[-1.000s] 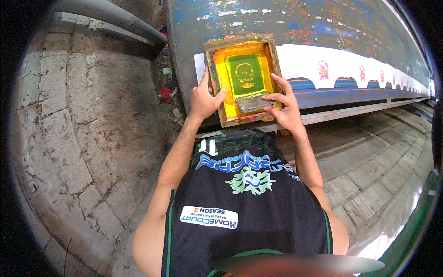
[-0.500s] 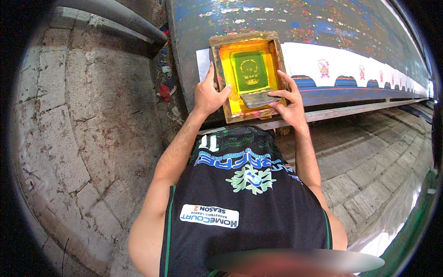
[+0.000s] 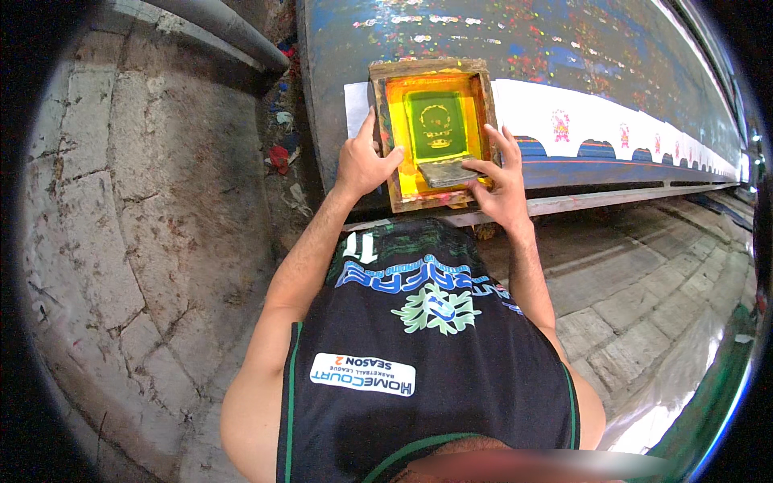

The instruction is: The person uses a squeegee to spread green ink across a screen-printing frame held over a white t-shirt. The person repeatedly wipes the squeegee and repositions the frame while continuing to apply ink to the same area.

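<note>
A small wooden-framed printing screen [image 3: 431, 68] with yellow ink around a green stencil lies on a white fabric piece [image 3: 355, 112] at the long table's near left end. My left hand [image 3: 367, 157] is closed on the frame's left side, index finger along it, thumb at the inner edge. A grey flat squeegee [image 3: 443, 175] rests inside at the lower end of the screen. My right hand [image 3: 503, 181] has thumb and a finger on the squeegee while other fingers touch the frame's right side.
A long paint-spattered table [image 3: 515, 32] runs to the right, with a row of white printed fabric pieces [image 3: 592, 137] along its near part. A rail [image 3: 580, 199] edges it. A thick grey pipe [image 3: 225, 32] and coloured scraps [image 3: 279, 158] are at the left beside the paved floor [image 3: 137, 241].
The screen and both hands have moved slightly up and right compared with a second ago. The hands keep their hold on the frame and squeegee.
</note>
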Available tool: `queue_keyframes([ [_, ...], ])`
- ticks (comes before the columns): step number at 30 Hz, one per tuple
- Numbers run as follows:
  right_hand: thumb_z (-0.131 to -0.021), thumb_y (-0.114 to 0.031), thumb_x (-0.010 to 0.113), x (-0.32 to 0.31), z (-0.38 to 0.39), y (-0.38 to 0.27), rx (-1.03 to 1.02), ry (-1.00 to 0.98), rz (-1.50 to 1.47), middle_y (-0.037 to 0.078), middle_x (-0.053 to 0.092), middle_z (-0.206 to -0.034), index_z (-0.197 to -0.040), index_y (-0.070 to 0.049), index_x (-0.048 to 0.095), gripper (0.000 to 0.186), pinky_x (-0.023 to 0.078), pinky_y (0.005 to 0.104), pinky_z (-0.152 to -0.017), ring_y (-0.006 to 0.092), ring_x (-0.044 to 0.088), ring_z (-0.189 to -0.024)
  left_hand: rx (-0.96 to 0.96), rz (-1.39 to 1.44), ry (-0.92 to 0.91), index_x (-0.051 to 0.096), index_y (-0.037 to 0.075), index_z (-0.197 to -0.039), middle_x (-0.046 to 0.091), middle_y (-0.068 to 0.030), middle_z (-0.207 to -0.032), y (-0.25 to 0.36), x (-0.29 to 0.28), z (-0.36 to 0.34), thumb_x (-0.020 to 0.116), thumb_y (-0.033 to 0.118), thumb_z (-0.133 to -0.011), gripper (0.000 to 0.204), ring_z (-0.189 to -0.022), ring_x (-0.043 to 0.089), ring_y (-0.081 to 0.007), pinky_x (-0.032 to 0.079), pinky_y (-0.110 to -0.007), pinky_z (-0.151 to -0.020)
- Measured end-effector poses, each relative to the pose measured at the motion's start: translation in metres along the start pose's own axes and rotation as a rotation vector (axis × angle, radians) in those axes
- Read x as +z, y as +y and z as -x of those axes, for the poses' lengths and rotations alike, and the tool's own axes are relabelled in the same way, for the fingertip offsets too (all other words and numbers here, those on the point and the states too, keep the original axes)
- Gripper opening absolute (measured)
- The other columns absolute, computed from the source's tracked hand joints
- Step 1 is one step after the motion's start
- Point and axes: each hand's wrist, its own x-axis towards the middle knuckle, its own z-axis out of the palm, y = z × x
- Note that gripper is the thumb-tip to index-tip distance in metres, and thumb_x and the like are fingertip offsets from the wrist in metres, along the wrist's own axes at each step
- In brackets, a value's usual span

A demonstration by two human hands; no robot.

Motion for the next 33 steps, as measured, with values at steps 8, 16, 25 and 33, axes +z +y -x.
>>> queue_keyframes([
  [8,-0.076,0.008,0.076,0.006,-0.008,-0.026,-0.157,-0.39,0.206,0.012,0.072,-0.143,-0.132,-0.009,0.075,0.059,0.054,0.0496,-0.117,0.0346,0.066,-0.137,-0.035,-0.09,0.017,0.04,-0.011,-0.166,0.083,-0.0191,-0.092,-0.003,-0.005,0.007,0.081,0.034,-0.091,0.097,-0.081,0.084,-0.0291,0.065,-0.04,-0.074],
  [16,-0.089,0.007,0.066,0.014,-0.069,0.004,-0.15,-0.148,0.115,0.015,0.078,-0.126,-0.132,-0.009,0.074,0.047,0.062,0.0484,-0.1,0.0387,0.074,-0.118,-0.044,-0.017,-0.011,0.048,-0.015,-0.159,0.066,-0.0119,-0.064,0.004,-0.004,-0.006,0.076,0.035,-0.101,0.082,-0.055,0.068,-0.02,0.053,-0.037,-0.058],
  [25,-0.093,-0.002,0.071,0.058,-0.161,0.034,-0.256,-0.245,0.199,0.014,0.079,-0.126,-0.131,-0.01,0.077,0.039,0.062,0.047,-0.101,0.0369,0.074,-0.121,-0.062,-0.076,-0.033,0.057,-0.007,-0.157,0.068,-0.0097,-0.064,-0.01,-0.007,-0.014,0.075,0.035,-0.103,0.07,-0.054,0.067,-0.0174,0.053,-0.036,-0.058],
  [33,-0.088,0.003,0.069,0.026,-0.082,0.002,-0.349,-0.511,0.141,0.015,0.078,-0.124,-0.13,-0.009,0.077,0.044,0.061,0.0486,-0.103,0.0379,0.074,-0.12,-0.067,0.017,-0.006,0.061,-0.01,-0.152,0.07,-0.0117,-0.065,-0.022,-0.006,0.0,0.075,0.038,-0.105,0.068,-0.056,0.07,-0.0177,0.053,-0.037,-0.057],
])
